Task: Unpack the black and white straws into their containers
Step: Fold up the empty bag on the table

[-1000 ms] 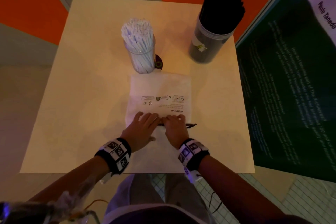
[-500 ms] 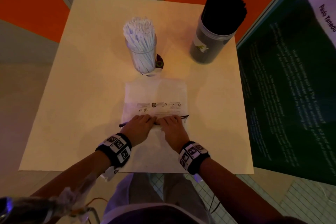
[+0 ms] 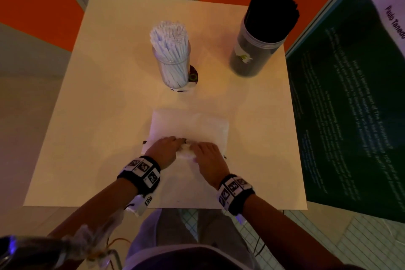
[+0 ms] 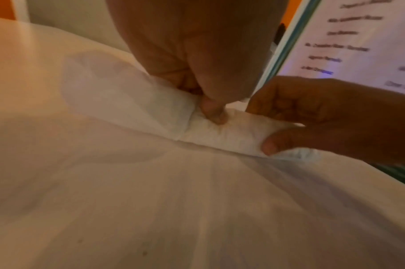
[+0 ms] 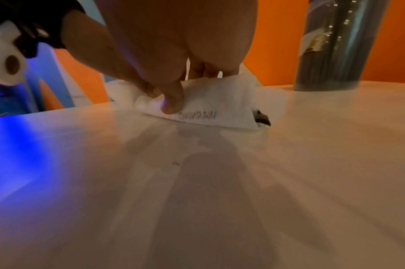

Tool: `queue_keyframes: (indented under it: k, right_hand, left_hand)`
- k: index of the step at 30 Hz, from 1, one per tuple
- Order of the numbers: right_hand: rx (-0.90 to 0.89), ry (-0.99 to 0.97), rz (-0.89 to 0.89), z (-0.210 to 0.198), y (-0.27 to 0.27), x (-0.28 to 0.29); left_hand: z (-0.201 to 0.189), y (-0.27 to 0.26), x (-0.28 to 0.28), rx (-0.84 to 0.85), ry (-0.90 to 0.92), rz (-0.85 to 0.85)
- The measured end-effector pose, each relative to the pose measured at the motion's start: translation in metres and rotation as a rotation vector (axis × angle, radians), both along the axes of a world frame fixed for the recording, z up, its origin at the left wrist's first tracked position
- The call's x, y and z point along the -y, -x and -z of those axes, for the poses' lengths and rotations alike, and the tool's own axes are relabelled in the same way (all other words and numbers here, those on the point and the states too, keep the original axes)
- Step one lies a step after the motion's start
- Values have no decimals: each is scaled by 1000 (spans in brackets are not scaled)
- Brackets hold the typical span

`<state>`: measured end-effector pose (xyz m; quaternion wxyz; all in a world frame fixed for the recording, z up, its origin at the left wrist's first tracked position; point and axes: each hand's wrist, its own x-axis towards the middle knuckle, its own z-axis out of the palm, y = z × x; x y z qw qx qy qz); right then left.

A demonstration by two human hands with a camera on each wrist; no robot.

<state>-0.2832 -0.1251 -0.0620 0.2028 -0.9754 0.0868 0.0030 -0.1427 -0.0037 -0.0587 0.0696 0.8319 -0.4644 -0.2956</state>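
A white plastic bag [image 3: 190,125] lies flat in the middle of the table, its near edge rolled into a fold [image 4: 220,131]. My left hand [image 3: 178,143] and right hand [image 3: 197,149] sit side by side on that fold, and each pinches it between thumb and curled fingers. A black straw end [image 3: 144,142] pokes out left of the roll, and another dark end [image 5: 261,118] shows at its right. Behind the bag stand a clear jar of white straws [image 3: 173,68] and a taller clear jar packed with black straws [image 3: 256,48].
The cream table [image 3: 87,138] has bare surface left and right of the bag. A small dark round object [image 3: 194,76] sits behind the white-straw jar. A dark green printed board [image 3: 350,105] runs along the table's right edge. Orange and grey floor lies beyond.
My hands went from lying flat on the bag to pinching it. The near part of the bag has been rolled over away from me, hiding most of the printed text.
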Motion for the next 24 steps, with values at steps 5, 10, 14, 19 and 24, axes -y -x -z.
queue_keyframes:
  k: [5,10,14,19,24]
  right_hand:
    - [-197,-291,123,-6,-19,19]
    - [-220,-93,-6,-10,-22,18]
    - [-128,-14,-31,-3,2,9]
    - [-257,-35,37,-3,-11,15]
    - [-583,-183,3,-15,-40,27]
  left_hand:
    - [-8,16,-15,139,154,156]
    - [-8,13,-13,230,211,224]
    - [-6,-1,-5,-18,50,3]
    - [-5,8,-10,45,62,53]
    - [-8,15,-23,366,95,287]
